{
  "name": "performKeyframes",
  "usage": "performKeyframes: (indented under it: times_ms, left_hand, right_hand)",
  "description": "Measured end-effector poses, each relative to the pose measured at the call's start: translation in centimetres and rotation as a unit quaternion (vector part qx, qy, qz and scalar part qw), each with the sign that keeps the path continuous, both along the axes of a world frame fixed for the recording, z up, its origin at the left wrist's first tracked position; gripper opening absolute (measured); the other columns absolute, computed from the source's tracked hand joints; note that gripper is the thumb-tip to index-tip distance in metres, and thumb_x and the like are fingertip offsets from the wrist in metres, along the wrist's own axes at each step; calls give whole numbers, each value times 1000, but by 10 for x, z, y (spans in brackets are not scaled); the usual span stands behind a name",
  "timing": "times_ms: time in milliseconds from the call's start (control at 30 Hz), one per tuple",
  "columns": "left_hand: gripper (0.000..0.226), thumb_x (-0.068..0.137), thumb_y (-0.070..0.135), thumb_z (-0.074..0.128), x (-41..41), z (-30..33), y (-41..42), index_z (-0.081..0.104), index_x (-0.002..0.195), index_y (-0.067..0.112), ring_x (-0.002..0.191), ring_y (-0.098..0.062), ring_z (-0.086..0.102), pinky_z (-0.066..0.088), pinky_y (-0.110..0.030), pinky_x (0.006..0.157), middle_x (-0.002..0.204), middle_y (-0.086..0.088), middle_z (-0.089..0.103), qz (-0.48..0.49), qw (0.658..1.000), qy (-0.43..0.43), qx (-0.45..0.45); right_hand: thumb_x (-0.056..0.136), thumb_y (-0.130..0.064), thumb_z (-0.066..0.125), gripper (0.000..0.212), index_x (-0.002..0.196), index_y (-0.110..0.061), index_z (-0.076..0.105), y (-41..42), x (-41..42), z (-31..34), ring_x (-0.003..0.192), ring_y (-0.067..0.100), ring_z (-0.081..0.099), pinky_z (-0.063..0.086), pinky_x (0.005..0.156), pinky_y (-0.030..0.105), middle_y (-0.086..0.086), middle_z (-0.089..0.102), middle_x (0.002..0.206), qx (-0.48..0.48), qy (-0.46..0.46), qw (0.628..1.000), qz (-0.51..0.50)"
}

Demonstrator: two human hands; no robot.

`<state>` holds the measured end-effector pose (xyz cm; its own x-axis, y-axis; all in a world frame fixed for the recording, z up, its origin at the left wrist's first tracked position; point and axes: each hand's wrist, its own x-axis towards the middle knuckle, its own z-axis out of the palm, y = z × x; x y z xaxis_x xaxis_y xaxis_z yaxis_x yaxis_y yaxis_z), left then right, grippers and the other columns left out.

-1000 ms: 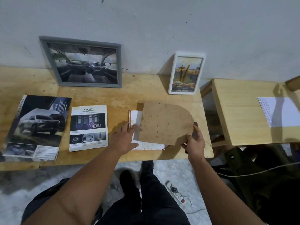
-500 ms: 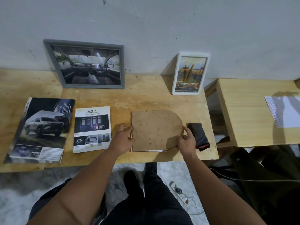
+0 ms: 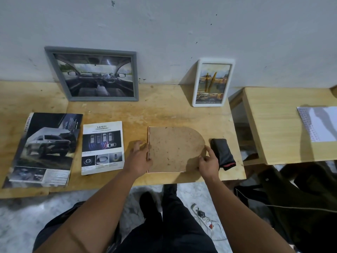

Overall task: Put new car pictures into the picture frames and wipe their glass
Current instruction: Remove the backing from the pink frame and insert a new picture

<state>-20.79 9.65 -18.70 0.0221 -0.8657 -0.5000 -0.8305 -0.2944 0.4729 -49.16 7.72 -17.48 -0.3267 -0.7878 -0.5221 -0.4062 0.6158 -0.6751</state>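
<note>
I see the bench (image 3: 164, 110) filling most of the view, with a second table (image 3: 284, 125) to its right. Against the wall lean the grey frame (image 3: 91, 75), holding a car interior picture, and the white frame (image 3: 212, 83), holding a yellow car picture; both look finished, though I cannot tell whether their glass is wiped. On the left lie the brochure (image 3: 43, 148) and the safety leaflet (image 3: 103, 147).

The third frame (image 3: 175, 148) lies face down near the front edge. A second ago its brown backing board was tilted up in both hands with white paper showing beneath; now the board sits flat in the frame, with only a thin pale edge along the left and bottom. I judge the new picture is in and the back is being seated.

My left hand (image 3: 139, 158) is spread, fingers loose, touching the frame's left edge. My right hand (image 3: 208, 161) pinches the board's rounded right edge between thumb and fingertips. The dark cloth (image 3: 222, 154) lies folded just beside it, untouched. What remains, I think, is fastening the back, turning the frame over and wiping.
</note>
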Motion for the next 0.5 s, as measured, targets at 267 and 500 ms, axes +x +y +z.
performKeyframes:
  times_ms: [267, 500]
  left_hand:
    - [73, 88, 35, 73, 0, 0, 1, 41, 153, 20, 152, -29, 19, 44, -44, 114, 160, -4, 16, -25, 999, -21, -10]
    - [85, 88, 35, 73, 0, 0, 2, 29, 159, 21, 148, -30, 30, 46, -45, 112, 159, -3, 14, -20, 999, -26, -2]
  right_hand:
    - [102, -29, 50, 55, 156, -25, 37, -4, 11, 3, 101, 38, 64, 54, 96, 49, 17, 46, 130, 33, 180, 976, 118]
    - [88, -47, 67, 69, 145, -20, 41, -14, 13, 16, 124, 37, 45, 53, 95, 51, 11, 35, 134, 108, 292, 926, 213]
